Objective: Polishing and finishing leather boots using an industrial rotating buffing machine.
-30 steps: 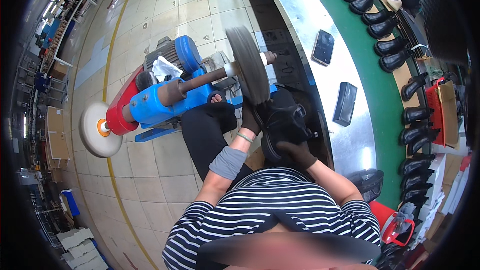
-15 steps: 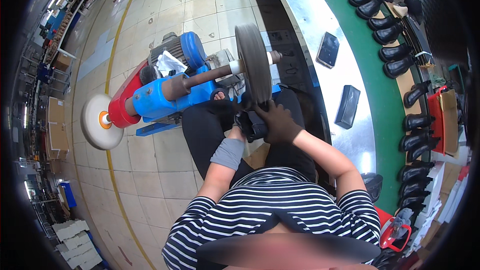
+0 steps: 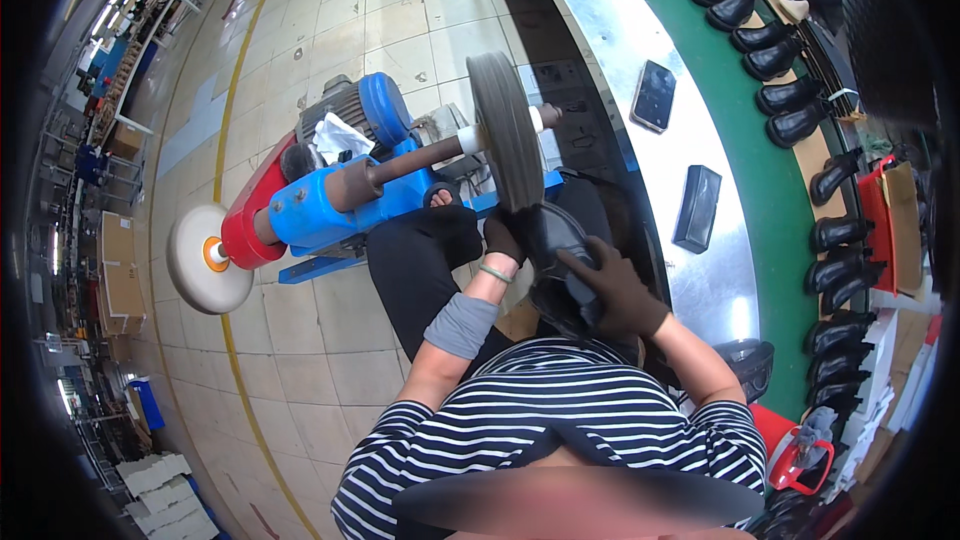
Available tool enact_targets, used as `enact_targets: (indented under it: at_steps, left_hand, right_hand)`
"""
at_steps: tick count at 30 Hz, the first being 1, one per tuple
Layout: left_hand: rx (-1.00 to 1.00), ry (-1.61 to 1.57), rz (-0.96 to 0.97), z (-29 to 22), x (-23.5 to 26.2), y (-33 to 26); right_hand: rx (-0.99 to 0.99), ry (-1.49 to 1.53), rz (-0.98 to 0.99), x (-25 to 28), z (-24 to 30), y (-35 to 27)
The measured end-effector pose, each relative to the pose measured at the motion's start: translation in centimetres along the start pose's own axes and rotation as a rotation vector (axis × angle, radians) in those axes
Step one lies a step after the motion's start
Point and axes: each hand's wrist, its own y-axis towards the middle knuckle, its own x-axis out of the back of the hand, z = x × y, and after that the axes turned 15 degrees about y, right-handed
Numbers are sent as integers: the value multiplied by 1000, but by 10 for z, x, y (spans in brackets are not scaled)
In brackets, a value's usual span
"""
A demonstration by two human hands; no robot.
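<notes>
A black leather shoe is held over my lap, its front end right under the lower rim of a dark buffing wheel; whether they touch I cannot tell. My right hand, in a brown glove, is closed on the shoe's right side. On the other side my left hand, in a dark glove, grips the shoe, its fingers mostly hidden behind it. The wheel sits on the shaft of a blue and red polishing machine, which carries a white wheel at its left end.
Along my right runs a metal bench top with a phone and a black case. Beyond it, black shoes line a green surface. A red container stands by my right elbow. Another person is at the far right.
The shoe has been turned, so its long upper now shows instead of its opening. My right hand has moved right and nearer to me. The wheel's surface looks less blurred.
</notes>
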Motion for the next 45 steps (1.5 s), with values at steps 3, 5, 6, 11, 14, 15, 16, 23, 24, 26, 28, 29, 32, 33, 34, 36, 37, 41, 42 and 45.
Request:
enact_targets:
  at_steps: [3,5,6,11,14,15,16,23,24,26,28,29,32,33,34,36,37,41,42,45]
  left_hand:
    - [-106,540,46,-24,-30,-32]
    - [-399,1314,200,-41,-43,-51]
    - [-398,1313,209,-52,-51,-59]
    - [40,774,470,-89,-85,-95]
    - [429,424,374,-71,-68,-88]
    - [314,619,398,-65,-79,-89]
    - [193,812,425,-57,-89,-87]
    - [513,209,278,-37,-47,-34]
    - [506,203,265,-40,-46,-29]
    - [550,225,200,-45,-44,-25]
    - [351,178,305,-32,-14,-16]
    - [404,112,344,-13,-16,2]
    - [-432,1469,526,-4,-10,2]
    - [-428,1478,488,-3,8,1]
    - [-125,868,359,1,25,1]
    - [143,236,228,9,33,-4]
    - [145,217,260,14,21,-4]
    - [89,138,293,9,0,-22]
    - [87,135,292,3,-10,-28]
    - [335,-198,199,-20,-33,-38]
  right_hand:
    - [26,231,35,47,-17,-6]
    - [-76,616,-113,59,-41,-18]
    - [-237,777,-251,57,-58,-25]
    - [-280,1432,-506,8,-109,9]
    - [-173,1012,-797,-55,-139,33]
    - [-180,1011,-808,-83,-148,36]
    - [-171,710,-845,-109,-153,38]
    - [-311,501,-953,-106,-118,94]
    - [-179,661,-960,-101,-122,103]
    - [-196,630,-953,-94,-126,123]
    - [-195,896,-698,-92,-129,143]
    - [-117,570,-617,-92,-172,141]
    - [-204,541,-580,-89,-188,148]
    - [-583,1377,-648,-87,-155,166]
    - [-581,1381,-610,-79,-125,174]
    - [-415,1396,-679,-61,-91,176]
    - [-501,1737,-731,-59,-110,184]
    - [-394,1495,-673,-68,-121,186]
    - [-434,1701,-683,-71,-130,189]
    - [-550,1872,-776,-89,-150,193]
